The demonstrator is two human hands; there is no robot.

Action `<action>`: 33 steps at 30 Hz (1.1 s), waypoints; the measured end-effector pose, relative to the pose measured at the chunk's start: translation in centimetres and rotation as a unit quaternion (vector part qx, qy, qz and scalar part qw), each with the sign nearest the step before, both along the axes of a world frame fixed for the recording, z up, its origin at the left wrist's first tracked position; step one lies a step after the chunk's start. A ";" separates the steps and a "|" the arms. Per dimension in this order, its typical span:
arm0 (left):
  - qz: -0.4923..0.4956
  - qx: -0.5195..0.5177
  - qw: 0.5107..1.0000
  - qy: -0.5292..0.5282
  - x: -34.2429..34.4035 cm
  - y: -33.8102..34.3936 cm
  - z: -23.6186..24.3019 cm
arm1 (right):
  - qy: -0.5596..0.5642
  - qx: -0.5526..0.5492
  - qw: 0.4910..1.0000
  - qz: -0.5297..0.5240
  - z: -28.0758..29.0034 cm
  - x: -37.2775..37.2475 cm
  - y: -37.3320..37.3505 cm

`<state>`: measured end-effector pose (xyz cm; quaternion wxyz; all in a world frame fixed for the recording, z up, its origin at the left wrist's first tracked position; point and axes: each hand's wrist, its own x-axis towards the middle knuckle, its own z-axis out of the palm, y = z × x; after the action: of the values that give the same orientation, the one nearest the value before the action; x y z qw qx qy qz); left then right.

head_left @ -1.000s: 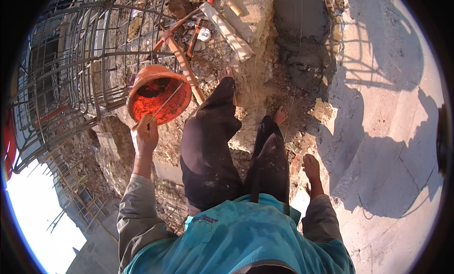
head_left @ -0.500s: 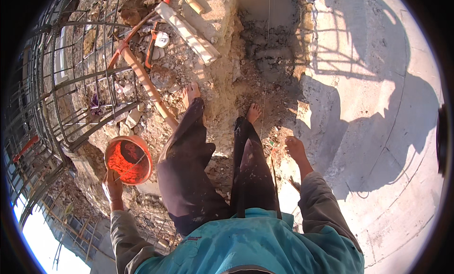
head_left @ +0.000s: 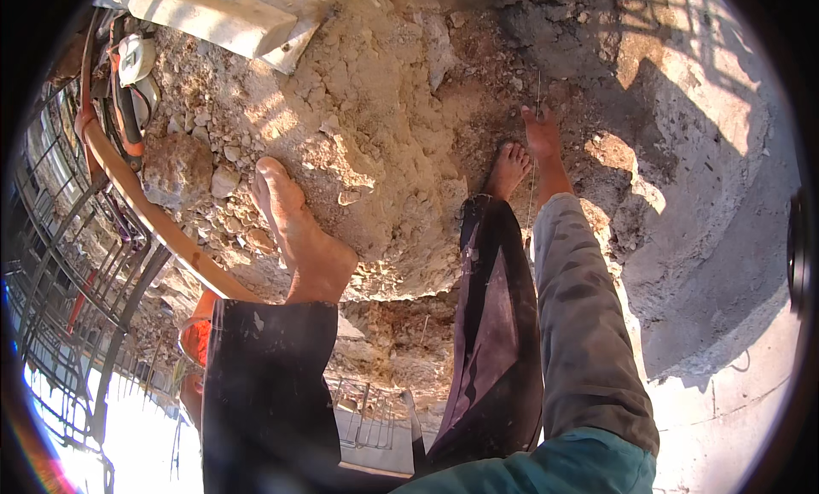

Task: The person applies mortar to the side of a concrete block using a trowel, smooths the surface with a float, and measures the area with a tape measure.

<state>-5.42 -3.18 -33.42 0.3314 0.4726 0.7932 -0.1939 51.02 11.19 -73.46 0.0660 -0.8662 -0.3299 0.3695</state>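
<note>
Head view: right hand [head_left: 543, 136] at string [head_left: 538, 86]; left hand [head_left: 192, 393] mostly hidden; cannot tell either's opening or hold.

plastic bucket [head_left: 198, 340], smooth wooden handle [head_left: 162, 223]

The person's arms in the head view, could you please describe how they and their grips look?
On the right, a long, creased grey sleeve shows below a teal garment; the right grip is bare, with no glove. The left sleeve cannot be made out.
</note>
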 end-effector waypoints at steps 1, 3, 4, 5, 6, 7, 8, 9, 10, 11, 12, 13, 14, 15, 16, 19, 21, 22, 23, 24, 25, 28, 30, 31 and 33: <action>0.008 0.002 1.000 0.004 0.4 0.1 0.4 | 0.006 0.021 0.999 0.028 -0.2 -1.3 -0.3; 0.013 0.008 1.000 0.011 1.0 0.5 1.1 | 0.031 0.024 0.999 0.018 1.0 -1.8 -0.8; 0.021 0.014 0.999 0.040 0.6 0.3 3.1 | 0.082 0.005 0.997 -0.009 3.6 -4.8 -0.2; 0.022 0.024 0.999 0.037 0.9 0.7 3.3 | 0.035 0.107 0.993 0.030 5.2 -3.8 -1.3; 0.015 0.029 0.999 0.022 1.6 1.4 2.3 | -0.032 0.201 0.977 0.067 6.6 -1.0 -3.7; 0.013 0.036 0.999 0.023 1.5 1.5 2.6 | -0.003 0.178 0.984 0.023 8.7 0.0 -4.6; 0.015 0.049 0.998 0.027 1.2 1.6 3.2 | 0.033 0.161 0.986 -0.019 11.0 0.5 -4.6; 0.022 0.060 0.997 0.035 1.1 1.3 4.3 | 0.050 0.152 0.987 -0.026 13.4 1.3 -3.5; 0.021 0.066 0.997 0.037 1.0 1.4 5.0 | 0.067 0.127 0.989 -0.033 16.3 2.5 -4.1; 0.021 0.077 0.996 0.033 0.8 1.8 5.3 | 0.065 0.138 0.987 -0.048 19.2 4.2 -4.9; 0.023 0.097 0.994 0.046 0.7 2.1 6.8 | 0.078 0.162 0.982 -0.061 21.5 5.4 -4.3; 0.032 0.107 0.992 0.055 0.3 1.8 8.0 | 0.039 0.184 0.981 -0.038 24.1 6.1 -3.9; 0.038 0.119 0.990 0.061 0.1 1.7 8.9 | -0.002 0.201 0.979 -0.015 27.1 6.8 -3.8; 0.047 0.128 0.988 0.067 -0.1 1.3 10.0 | 0.004 0.202 0.979 -0.023 30.1 7.3 -3.3; 0.060 0.138 0.986 0.070 -0.6 0.9 10.1 | 0.004 0.204 0.979 -0.025 33.6 7.4 -2.5; 0.111 0.162 0.975 0.105 -0.8 -0.7 13.6 | 0.068 0.172 0.981 -0.053 41.0 6.8 -1.1; 0.135 0.182 0.968 0.109 0.2 -0.2 14.0 | 0.083 0.207 0.970 -0.096 44.3 6.0 0.2; 0.153 0.188 0.964 0.112 1.0 -0.8 14.2 | 0.057 0.253 0.963 -0.079 44.9 5.5 0.4; 0.171 0.195 0.959 0.112 1.7 -1.1 13.5 | 0.030 0.303 0.950 -0.064 45.5 4.1 1.7; 0.214 0.247 0.941 0.085 2.3 -2.0 13.2 | 0.034 0.317 0.947 -0.027 46.4 2.6 3.1; 0.222 0.241 0.941 0.083 4.6 -0.2 14.1 | 0.030 0.331 0.943 0.009 49.1 0.4 5.1; 0.229 0.263 0.936 0.040 5.6 1.7 12.8 | 0.222 0.350 0.909 0.046 48.3 -4.0 9.0; 0.246 0.273 0.930 0.013 5.6 4.0 10.4 | 0.265 0.289 0.904 0.172 46.5 -8.4 11.4; 0.248 0.273 0.930 -0.003 6.0 6.1 9.6 | 0.273 0.282 0.885 0.250 43.8 -10.2 12.5; 0.232 0.282 0.931 -0.021 5.4 9.9 8.7 | 0.283 0.247 0.878 0.297 41.7 -16.9 15.8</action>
<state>-0.05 6.74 -24.74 0.2368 0.3535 0.8956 0.1301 34.12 27.03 -31.78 0.2558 -0.5414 -0.6193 0.5078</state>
